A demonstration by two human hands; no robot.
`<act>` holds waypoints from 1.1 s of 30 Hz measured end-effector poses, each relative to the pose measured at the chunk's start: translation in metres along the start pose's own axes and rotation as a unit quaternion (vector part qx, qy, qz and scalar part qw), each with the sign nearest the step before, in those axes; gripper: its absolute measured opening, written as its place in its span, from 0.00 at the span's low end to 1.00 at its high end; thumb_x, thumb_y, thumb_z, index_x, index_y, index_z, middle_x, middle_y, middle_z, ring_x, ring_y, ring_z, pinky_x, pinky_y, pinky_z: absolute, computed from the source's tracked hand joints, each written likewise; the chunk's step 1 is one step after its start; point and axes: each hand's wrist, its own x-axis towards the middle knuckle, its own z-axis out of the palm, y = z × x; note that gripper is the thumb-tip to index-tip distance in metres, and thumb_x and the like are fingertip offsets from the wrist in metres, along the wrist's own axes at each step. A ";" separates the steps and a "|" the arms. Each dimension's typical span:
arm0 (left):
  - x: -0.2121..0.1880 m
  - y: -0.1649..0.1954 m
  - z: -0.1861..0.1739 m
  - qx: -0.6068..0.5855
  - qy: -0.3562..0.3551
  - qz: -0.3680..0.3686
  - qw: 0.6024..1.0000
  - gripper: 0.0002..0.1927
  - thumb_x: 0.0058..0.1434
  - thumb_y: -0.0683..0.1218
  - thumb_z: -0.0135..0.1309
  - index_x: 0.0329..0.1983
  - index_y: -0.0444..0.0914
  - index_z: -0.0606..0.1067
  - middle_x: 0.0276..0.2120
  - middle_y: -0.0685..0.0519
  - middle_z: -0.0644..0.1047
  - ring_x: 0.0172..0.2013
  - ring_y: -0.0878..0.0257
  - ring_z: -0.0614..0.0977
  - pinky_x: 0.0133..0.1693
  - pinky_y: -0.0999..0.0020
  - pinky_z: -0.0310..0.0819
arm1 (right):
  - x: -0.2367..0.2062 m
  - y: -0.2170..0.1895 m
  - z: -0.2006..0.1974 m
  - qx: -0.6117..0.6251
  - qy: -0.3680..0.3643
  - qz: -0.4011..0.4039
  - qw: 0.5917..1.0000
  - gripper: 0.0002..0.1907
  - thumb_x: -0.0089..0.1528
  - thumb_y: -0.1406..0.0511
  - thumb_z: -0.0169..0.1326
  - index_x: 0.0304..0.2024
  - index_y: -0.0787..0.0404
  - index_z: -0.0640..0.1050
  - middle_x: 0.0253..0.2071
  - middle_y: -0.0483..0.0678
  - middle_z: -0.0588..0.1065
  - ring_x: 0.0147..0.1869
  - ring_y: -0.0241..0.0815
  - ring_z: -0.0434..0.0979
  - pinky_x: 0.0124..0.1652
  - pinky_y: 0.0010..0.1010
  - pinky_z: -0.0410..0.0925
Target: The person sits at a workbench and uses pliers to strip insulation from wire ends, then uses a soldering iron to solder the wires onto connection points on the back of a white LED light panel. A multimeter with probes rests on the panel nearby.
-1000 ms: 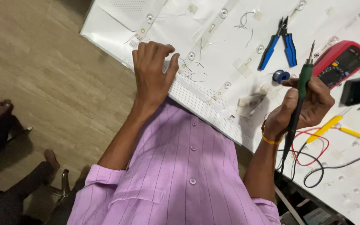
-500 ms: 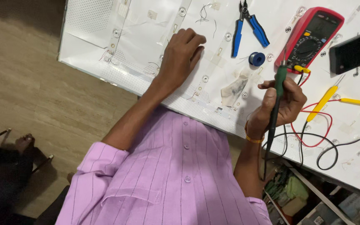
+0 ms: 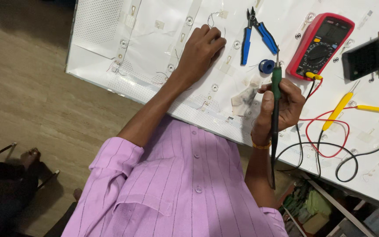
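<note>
Both hands sit lower and more central in the head view than half a second ago. Right hand (image 3: 281,105) is closed around a green-handled soldering iron (image 3: 276,87), tip raised just beside a small blue solder spool (image 3: 266,66). Left hand (image 3: 200,52), fingers curled, presses on the white backlight panel (image 3: 101,48), touching thin wires. Blue pliers (image 3: 255,33) and a red multimeter (image 3: 321,44) lie farther off, to the right.

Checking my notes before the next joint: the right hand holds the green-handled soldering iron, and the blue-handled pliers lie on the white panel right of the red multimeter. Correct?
Not quite. In the head view the blue-handled pliers lie left of the red multimeter, not right. The right hand does hold the green-handled soldering iron, over the white panel.
</note>
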 end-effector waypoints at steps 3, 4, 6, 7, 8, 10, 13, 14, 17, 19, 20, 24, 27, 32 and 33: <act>0.000 0.009 -0.006 -0.060 0.052 -0.048 0.996 0.06 0.64 0.39 0.61 0.43 0.37 0.76 0.41 0.52 0.75 0.43 0.57 0.76 0.46 0.63 0.70 | 0.003 0.002 0.006 0.002 0.002 0.003 1.000 0.15 0.73 0.69 0.54 0.60 0.66 0.69 0.53 0.55 0.72 0.46 0.42 0.79 0.46 0.34 0.76; -0.002 0.014 -0.009 -0.091 0.076 -0.071 0.991 0.06 0.65 0.39 0.60 0.44 0.37 0.76 0.41 0.52 0.75 0.43 0.58 0.77 0.47 0.64 0.71 | 0.005 0.004 0.010 0.005 0.009 0.003 1.000 0.15 0.73 0.68 0.54 0.59 0.66 0.69 0.53 0.55 0.72 0.46 0.42 0.79 0.46 0.34 0.76; -0.011 0.028 -0.019 -0.402 0.069 -0.294 0.865 0.04 0.69 0.42 0.58 0.44 0.36 0.77 0.38 0.54 0.77 0.38 0.64 0.76 0.42 0.68 0.70 | 0.009 0.009 0.017 0.021 0.002 0.039 0.999 0.14 0.73 0.67 0.52 0.59 0.66 0.70 0.55 0.56 0.74 0.47 0.42 0.81 0.47 0.33 0.78; -0.016 0.034 -0.024 -0.537 0.057 -0.387 0.748 0.05 0.70 0.43 0.57 0.44 0.36 0.78 0.36 0.55 0.77 0.36 0.67 0.76 0.39 0.70 0.70 | 0.012 0.011 0.023 0.029 0.000 0.055 0.998 0.14 0.73 0.67 0.51 0.59 0.66 0.71 0.56 0.56 0.75 0.48 0.43 0.81 0.48 0.33 0.78; -0.022 0.041 -0.030 -0.595 0.052 -0.405 0.693 0.06 0.70 0.44 0.57 0.44 0.35 0.77 0.36 0.55 0.77 0.35 0.68 0.76 0.39 0.72 0.70 | 0.013 0.013 0.027 -0.004 -0.017 0.048 0.999 0.11 0.74 0.70 0.54 0.58 0.66 0.71 0.55 0.55 0.73 0.52 0.43 0.81 0.52 0.32 0.77; -0.035 0.051 -0.042 -0.697 0.043 -0.433 0.570 0.08 0.70 0.45 0.56 0.43 0.34 0.77 0.36 0.54 0.78 0.35 0.70 0.76 0.38 0.74 0.70 | 0.014 0.014 0.039 -0.069 -0.051 0.035 0.996 0.10 0.76 0.76 0.58 0.55 0.66 0.71 0.54 0.52 0.69 0.59 0.45 0.79 0.60 0.32 0.74; -0.043 0.059 -0.046 -0.729 0.045 -0.440 0.522 0.08 0.69 0.45 0.57 0.44 0.33 0.77 0.36 0.53 0.78 0.34 0.69 0.77 0.37 0.75 0.70 | 0.015 0.010 0.051 0.112 -0.071 0.124 0.983 0.21 0.67 0.79 0.59 0.57 0.61 0.67 0.58 0.49 0.67 0.64 0.41 0.78 0.64 0.32 0.74; -0.045 0.060 -0.045 -0.729 0.041 -0.442 0.521 0.08 0.70 0.45 0.57 0.43 0.33 0.77 0.36 0.53 0.78 0.35 0.69 0.77 0.37 0.75 0.70 | 0.012 0.007 0.053 0.103 -0.071 0.136 0.983 0.20 0.67 0.79 0.58 0.56 0.61 0.67 0.57 0.49 0.68 0.62 0.41 0.78 0.61 0.31 0.74; -0.046 0.061 -0.042 -0.732 0.032 -0.444 0.516 0.09 0.70 0.45 0.57 0.44 0.33 0.76 0.37 0.53 0.78 0.35 0.68 0.77 0.38 0.75 0.71 | 0.009 0.001 0.055 0.073 -0.077 0.142 0.984 0.18 0.68 0.80 0.58 0.54 0.62 0.68 0.56 0.49 0.68 0.56 0.38 0.79 0.53 0.26 0.73; -0.046 0.064 -0.043 -0.736 0.031 -0.450 0.505 0.09 0.71 0.44 0.57 0.45 0.32 0.76 0.38 0.51 0.77 0.36 0.68 0.78 0.39 0.74 0.71 | 0.008 0.000 0.053 0.043 -0.089 0.112 0.989 0.17 0.69 0.80 0.57 0.54 0.62 0.68 0.56 0.49 0.67 0.53 0.36 0.79 0.50 0.23 0.72; -0.045 0.066 -0.043 -0.721 0.038 -0.452 0.523 0.10 0.71 0.46 0.56 0.47 0.33 0.77 0.39 0.51 0.78 0.36 0.68 0.78 0.39 0.74 0.72 | 0.007 0.001 0.051 0.034 -0.085 0.107 0.990 0.17 0.69 0.81 0.57 0.54 0.62 0.68 0.55 0.49 0.66 0.53 0.36 0.78 0.50 0.24 0.73; -0.040 0.080 -0.051 -0.439 0.054 -0.390 0.807 0.10 0.70 0.47 0.54 0.51 0.39 0.77 0.47 0.54 0.78 0.41 0.67 0.81 0.40 0.72 0.73 | 0.002 0.002 0.038 0.019 -0.064 0.093 0.993 0.17 0.70 0.81 0.58 0.54 0.63 0.68 0.54 0.49 0.65 0.52 0.35 0.77 0.53 0.25 0.73; -0.034 0.094 -0.051 -0.169 0.038 -0.188 0.967 0.14 0.64 0.45 0.61 0.52 0.40 0.78 0.49 0.54 0.77 0.47 0.57 0.77 0.48 0.64 0.68 | -0.003 0.001 0.028 -0.044 -0.066 0.061 0.995 0.16 0.69 0.82 0.58 0.52 0.64 0.68 0.54 0.50 0.65 0.52 0.36 0.77 0.53 0.26 0.73; -0.033 0.110 -0.032 -0.122 -0.033 -0.085 0.988 0.11 0.61 0.43 0.65 0.47 0.41 0.80 0.44 0.58 0.80 0.47 0.57 0.75 0.51 0.61 0.62 | -0.021 -0.005 0.014 -0.038 -0.007 0.104 0.994 0.15 0.67 0.81 0.58 0.49 0.64 0.68 0.55 0.50 0.65 0.52 0.36 0.77 0.51 0.26 0.72; -0.036 0.111 -0.028 -0.128 -0.041 -0.079 0.988 0.11 0.61 0.42 0.65 0.46 0.40 0.80 0.42 0.57 0.80 0.46 0.57 0.75 0.51 0.61 0.63 | -0.026 -0.005 0.011 -0.042 0.006 0.116 0.992 0.15 0.67 0.80 0.58 0.50 0.64 0.68 0.55 0.50 0.65 0.52 0.36 0.77 0.52 0.27 0.72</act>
